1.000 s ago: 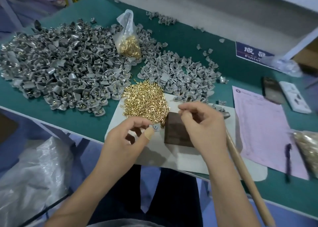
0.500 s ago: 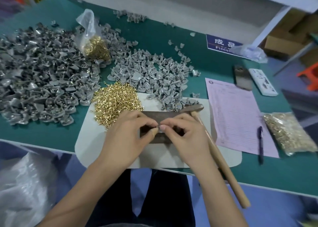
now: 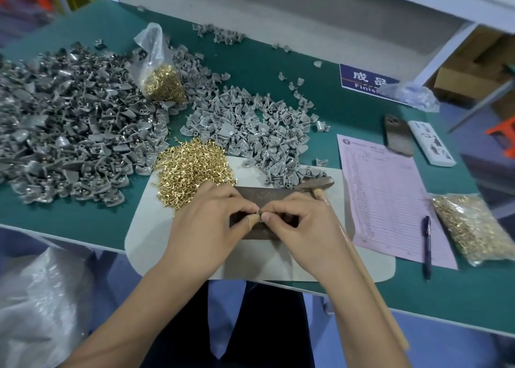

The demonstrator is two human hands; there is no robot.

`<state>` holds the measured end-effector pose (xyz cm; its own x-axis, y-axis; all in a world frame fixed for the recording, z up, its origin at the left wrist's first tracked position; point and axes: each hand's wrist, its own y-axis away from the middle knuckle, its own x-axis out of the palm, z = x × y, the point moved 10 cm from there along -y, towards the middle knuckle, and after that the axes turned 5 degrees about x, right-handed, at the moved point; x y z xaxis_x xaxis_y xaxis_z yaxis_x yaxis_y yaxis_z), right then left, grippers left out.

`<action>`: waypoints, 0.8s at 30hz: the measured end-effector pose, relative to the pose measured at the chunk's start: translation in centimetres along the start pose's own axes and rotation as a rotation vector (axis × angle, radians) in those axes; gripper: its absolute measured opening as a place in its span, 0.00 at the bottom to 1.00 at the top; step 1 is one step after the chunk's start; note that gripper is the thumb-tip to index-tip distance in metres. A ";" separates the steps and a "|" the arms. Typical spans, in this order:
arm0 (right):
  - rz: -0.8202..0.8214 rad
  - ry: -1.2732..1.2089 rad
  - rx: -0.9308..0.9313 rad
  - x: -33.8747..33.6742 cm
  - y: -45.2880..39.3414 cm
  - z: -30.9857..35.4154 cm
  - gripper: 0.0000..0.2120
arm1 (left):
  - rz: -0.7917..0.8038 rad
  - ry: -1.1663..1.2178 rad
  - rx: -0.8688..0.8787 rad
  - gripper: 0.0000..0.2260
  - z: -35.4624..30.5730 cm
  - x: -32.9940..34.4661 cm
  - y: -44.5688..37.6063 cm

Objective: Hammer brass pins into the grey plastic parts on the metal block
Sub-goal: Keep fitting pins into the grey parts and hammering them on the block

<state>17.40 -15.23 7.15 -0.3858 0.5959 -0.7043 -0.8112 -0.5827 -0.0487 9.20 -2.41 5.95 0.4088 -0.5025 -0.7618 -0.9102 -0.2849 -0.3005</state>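
Over the dark metal block (image 3: 267,196), my left hand (image 3: 211,225) and my right hand (image 3: 303,228) meet fingertip to fingertip. Between them they pinch a small grey plastic part (image 3: 259,215), mostly hidden by the fingers; whether a pin sits in it I cannot tell. A loose heap of brass pins (image 3: 192,169) lies just left of the block on a pale mat (image 3: 150,222). The hammer lies under my right hand, its dark head (image 3: 320,182) beside the block and its wooden handle (image 3: 370,281) running toward me.
Big piles of grey plastic parts lie at the left (image 3: 69,128) and behind the block (image 3: 250,133). A bag of pins (image 3: 164,80) stands at the back, another bag (image 3: 471,225) at the right. A pink form (image 3: 384,195), pen (image 3: 427,245), phone (image 3: 398,139) lie right.
My hands came together over the block; a second ago the left held the grey part beside the block, apart from the right. The view shifted slightly.
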 end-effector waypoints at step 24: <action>0.061 0.084 0.040 -0.2 -0.9 0.0 0.07 | 0.026 -0.102 0.052 0.03 -0.8 -0.6 -0.4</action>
<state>18.21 -14.77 7.36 -0.3978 0.5107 -0.7622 -0.8051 -0.5927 0.0230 9.34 -2.70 6.98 0.3786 -0.4223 -0.8236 -0.9237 -0.2292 -0.3071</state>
